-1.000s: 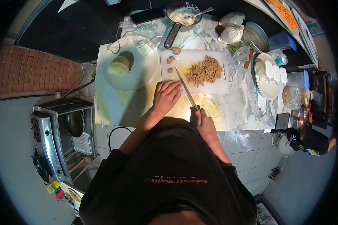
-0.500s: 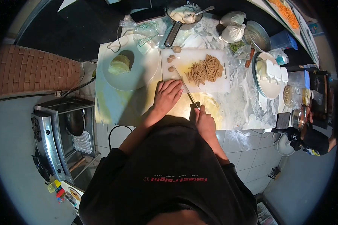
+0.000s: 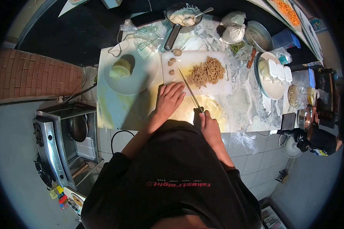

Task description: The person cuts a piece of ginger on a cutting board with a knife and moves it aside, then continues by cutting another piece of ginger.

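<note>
- Pale surface covered in clear plastic sheeting, crowded with dishes, seen from above with a tiled floor below its near edge.
- White cutting board lies at the middle; a heap of brown strips sits on its right half, and a few small brown lumps lie at its left end.
- Right hand has its fingers closed round the handle of a knife; the blade runs diagonally up onto the board, its tip just left of the heap.
- Left hand lies flat, fingers spread, at the near edge of the board just beside the blade, holding nothing.
- White plate left of the board carries a single cabbage wedge.
- Frying pan behind the board holds a pale white mass with a spoon resting in it.
- Two tied white bags sit beside a metal bowl; I cannot tell what the bowl holds.
- Second white plate at the right holds several white blocks.
- Tray of orange strips lies at the far right corner.
- Gas stove stands lower left, a dark wok beside it.
</note>
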The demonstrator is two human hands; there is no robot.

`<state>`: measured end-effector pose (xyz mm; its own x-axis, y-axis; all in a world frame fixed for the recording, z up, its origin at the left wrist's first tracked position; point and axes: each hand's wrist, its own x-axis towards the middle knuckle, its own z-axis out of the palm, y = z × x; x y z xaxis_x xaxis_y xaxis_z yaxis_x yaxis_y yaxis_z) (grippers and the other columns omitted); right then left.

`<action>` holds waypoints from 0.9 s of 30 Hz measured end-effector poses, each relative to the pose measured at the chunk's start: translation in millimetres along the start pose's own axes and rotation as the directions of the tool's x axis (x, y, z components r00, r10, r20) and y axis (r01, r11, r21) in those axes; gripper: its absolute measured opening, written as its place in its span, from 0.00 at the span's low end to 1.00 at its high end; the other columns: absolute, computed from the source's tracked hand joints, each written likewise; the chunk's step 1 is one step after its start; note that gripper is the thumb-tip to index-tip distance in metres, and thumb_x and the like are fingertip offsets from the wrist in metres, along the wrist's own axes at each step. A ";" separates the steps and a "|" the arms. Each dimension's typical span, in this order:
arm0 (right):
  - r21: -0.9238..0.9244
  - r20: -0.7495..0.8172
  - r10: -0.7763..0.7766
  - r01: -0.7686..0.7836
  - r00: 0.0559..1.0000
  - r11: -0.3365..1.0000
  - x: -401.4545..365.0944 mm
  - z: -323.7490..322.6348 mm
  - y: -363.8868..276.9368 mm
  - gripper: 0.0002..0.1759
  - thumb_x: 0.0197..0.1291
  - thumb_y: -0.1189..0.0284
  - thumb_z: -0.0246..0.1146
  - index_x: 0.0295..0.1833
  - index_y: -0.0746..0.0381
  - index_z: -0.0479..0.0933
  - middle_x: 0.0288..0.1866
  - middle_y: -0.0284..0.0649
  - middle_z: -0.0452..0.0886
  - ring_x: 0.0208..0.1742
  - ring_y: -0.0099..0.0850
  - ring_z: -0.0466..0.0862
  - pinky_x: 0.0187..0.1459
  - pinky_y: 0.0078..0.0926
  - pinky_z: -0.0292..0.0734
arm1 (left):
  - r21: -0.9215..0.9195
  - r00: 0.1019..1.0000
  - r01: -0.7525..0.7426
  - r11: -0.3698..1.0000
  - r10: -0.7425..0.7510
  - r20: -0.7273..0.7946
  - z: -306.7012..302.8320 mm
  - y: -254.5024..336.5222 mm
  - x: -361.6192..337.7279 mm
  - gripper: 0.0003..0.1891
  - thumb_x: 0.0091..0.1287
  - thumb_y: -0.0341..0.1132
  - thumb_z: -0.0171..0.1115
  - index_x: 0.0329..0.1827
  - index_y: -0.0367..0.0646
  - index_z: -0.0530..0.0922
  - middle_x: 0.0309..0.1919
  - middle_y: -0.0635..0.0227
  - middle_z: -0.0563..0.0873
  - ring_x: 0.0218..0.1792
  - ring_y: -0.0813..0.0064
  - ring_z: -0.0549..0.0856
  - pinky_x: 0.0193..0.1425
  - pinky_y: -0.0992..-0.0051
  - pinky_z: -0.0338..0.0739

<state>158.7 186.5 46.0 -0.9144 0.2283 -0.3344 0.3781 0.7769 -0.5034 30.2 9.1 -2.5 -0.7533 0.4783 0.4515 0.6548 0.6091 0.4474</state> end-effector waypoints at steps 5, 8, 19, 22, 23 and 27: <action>-0.018 0.019 0.005 -0.004 1.000 1.000 -0.2 -3.2 -3.5 0.18 0.79 0.59 0.50 0.49 0.65 0.71 0.29 0.61 0.83 0.31 0.63 0.83 0.32 0.58 0.79 | -0.060 1.000 0.027 0.998 -0.026 0.015 -4.4 1.9 3.9 0.15 0.67 0.35 0.66 0.54 0.40 0.83 0.55 0.69 0.85 0.60 0.67 0.80 0.63 0.64 0.70; -0.029 0.026 0.002 -0.002 1.000 1.000 0.1 -5.7 -5.3 0.18 0.79 0.59 0.50 0.49 0.65 0.70 0.29 0.61 0.83 0.31 0.63 0.83 0.32 0.58 0.79 | -0.052 1.000 0.026 0.998 -0.026 -0.002 -0.3 -1.2 1.3 0.14 0.67 0.35 0.67 0.54 0.40 0.84 0.54 0.69 0.85 0.59 0.66 0.80 0.62 0.64 0.71; -0.086 0.074 0.024 -0.018 0.997 0.996 3.9 -11.2 -7.3 0.18 0.79 0.58 0.49 0.49 0.64 0.70 0.32 0.62 0.84 0.32 0.64 0.83 0.32 0.58 0.79 | -0.075 1.000 0.018 0.997 -0.018 0.003 0.4 -4.6 2.0 0.15 0.66 0.35 0.67 0.53 0.40 0.84 0.54 0.70 0.86 0.59 0.67 0.80 0.63 0.64 0.71; -0.100 0.082 0.022 -0.014 0.996 0.995 4.1 -10.4 -8.0 0.18 0.79 0.58 0.48 0.50 0.64 0.69 0.31 0.62 0.84 0.32 0.64 0.83 0.32 0.59 0.79 | -0.077 1.000 0.021 0.997 -0.021 0.008 -0.1 -4.3 2.8 0.15 0.66 0.35 0.67 0.54 0.40 0.84 0.54 0.70 0.86 0.59 0.67 0.80 0.63 0.64 0.71; -0.101 0.086 0.038 -0.029 0.996 0.994 3.6 -10.2 -10.9 0.18 0.79 0.58 0.48 0.51 0.64 0.69 0.31 0.63 0.83 0.33 0.65 0.83 0.33 0.59 0.79 | -0.076 1.000 0.025 0.997 -0.024 0.014 -0.6 -4.0 2.7 0.15 0.66 0.35 0.67 0.54 0.40 0.84 0.54 0.70 0.86 0.59 0.67 0.80 0.63 0.64 0.71; -0.121 0.122 0.105 -0.091 0.987 0.989 6.3 -2.4 -17.0 0.20 0.80 0.57 0.47 0.55 0.65 0.67 0.31 0.65 0.83 0.35 0.67 0.83 0.34 0.61 0.79 | -0.048 1.000 0.013 0.999 -0.013 0.004 1.1 -4.9 1.4 0.14 0.68 0.37 0.66 0.52 0.41 0.83 0.54 0.72 0.85 0.60 0.70 0.79 0.63 0.66 0.70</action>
<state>146.1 176.1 54.4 -0.8450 0.2358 -0.4799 0.4390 0.8183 -0.3710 25.8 7.4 -5.0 -0.7622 0.4727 0.4424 0.6468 0.5845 0.4899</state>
